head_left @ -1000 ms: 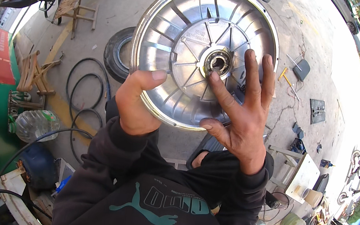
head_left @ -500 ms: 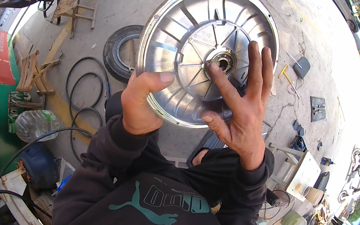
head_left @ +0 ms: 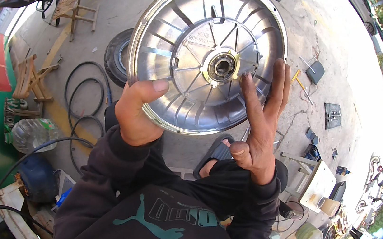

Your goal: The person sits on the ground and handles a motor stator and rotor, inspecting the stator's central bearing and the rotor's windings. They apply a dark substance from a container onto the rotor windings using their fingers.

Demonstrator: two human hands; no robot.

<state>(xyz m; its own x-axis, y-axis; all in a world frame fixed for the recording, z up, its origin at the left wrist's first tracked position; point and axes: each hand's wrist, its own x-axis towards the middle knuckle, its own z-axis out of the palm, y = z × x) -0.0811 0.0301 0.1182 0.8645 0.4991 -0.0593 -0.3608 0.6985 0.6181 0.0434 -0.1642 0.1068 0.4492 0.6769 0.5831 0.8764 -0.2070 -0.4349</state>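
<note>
A round, shiny metal hub cover [head_left: 160, 58] with ribs and a raised rim is held up before me, its hollow side toward me. At its centre sits a ring bearing [head_left: 214, 68] in a yellowish collar. My left hand [head_left: 137, 110] grips the cover's lower left edge, thumb on the inner face and the other fingers hidden behind. My right hand [head_left: 262, 128] is at the lower right edge with fingers spread. Its index finger points over the inner face toward the bearing, while the remaining fingers extend past the rim; whether they touch it I cannot tell.
On the ground at left lie a tyre [head_left: 114, 57] and a coiled black hose [head_left: 67, 90], near wooden folding stools [head_left: 75, 8] and a plastic jug [head_left: 34, 134]. To the right are a yellow-headed hammer [head_left: 303, 88], a black plate [head_left: 332, 116] and a small table [head_left: 318, 183].
The cover has shifted left with my left hand. My right index finger has drawn off the bearing, and that hand has moved outward to the rim, uncovering the centre.
</note>
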